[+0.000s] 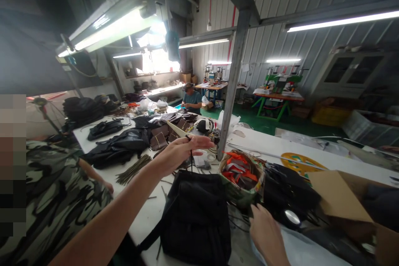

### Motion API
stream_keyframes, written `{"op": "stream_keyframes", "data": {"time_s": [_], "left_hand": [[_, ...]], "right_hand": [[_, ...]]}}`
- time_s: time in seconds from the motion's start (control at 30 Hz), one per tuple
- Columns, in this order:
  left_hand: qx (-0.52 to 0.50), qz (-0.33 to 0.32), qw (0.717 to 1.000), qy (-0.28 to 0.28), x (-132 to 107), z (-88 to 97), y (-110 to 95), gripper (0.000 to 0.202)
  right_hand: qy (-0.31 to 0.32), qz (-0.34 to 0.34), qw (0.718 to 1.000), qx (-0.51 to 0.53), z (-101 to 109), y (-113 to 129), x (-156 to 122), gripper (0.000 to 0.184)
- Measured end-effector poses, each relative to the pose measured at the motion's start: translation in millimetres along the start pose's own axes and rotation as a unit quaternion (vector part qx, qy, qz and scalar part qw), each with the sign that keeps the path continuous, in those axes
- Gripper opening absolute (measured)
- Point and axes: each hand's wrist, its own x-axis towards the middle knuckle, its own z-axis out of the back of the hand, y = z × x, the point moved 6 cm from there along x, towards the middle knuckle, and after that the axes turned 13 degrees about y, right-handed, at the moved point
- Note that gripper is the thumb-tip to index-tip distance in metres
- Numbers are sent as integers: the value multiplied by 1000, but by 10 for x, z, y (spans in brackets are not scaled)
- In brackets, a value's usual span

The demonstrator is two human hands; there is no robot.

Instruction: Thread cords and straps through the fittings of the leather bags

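Note:
A black backpack (196, 216) stands upright on the white table in front of me. My left hand (187, 148) is above it, with its fingers stretched to the right and a thin black strap (191, 161) caught at the palm, running down to the top of the bag. Just behind this hand a pale pointed blade (176, 128) sticks up to the left; whether the hand holds it is unclear. To the right of the backpack, my right hand (266, 230) has curled fingers beside a fabric basket (240, 197); what they grip, if anything, is hidden.
Orange scraps (240, 168) fill the basket. Black bags (124, 143) and a bundle of strips (134, 169) lie left. A metal post (233, 87) rises behind the basket; a cardboard box (338, 195) stands right. One person in camouflage (62, 199) is close left, another (190, 99) sits farther back.

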Motion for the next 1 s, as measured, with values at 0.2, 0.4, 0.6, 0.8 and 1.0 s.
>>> {"op": "stream_keyframes", "data": {"time_s": [0.2, 0.4, 0.6, 0.8, 1.0], "left_hand": [[102, 23, 994, 23, 263, -9, 119, 44], [190, 10, 980, 60, 504, 157, 32, 46], [190, 103, 976, 26, 416, 1121, 441, 72], [151, 369, 883, -246, 273, 2699, 1956, 75], [60, 502, 824, -255, -106, 3252, 3093, 95]], "right_hand": [[94, 269, 908, 307, 55, 1873, 212, 57], [22, 312, 917, 248, 238, 2738, 679, 35], [85, 238, 930, 267, -3, 2370, 998, 35], [104, 106, 953, 263, -752, 1584, 1778, 50], [256, 99, 961, 39, -2024, 871, 2577, 51]]}}
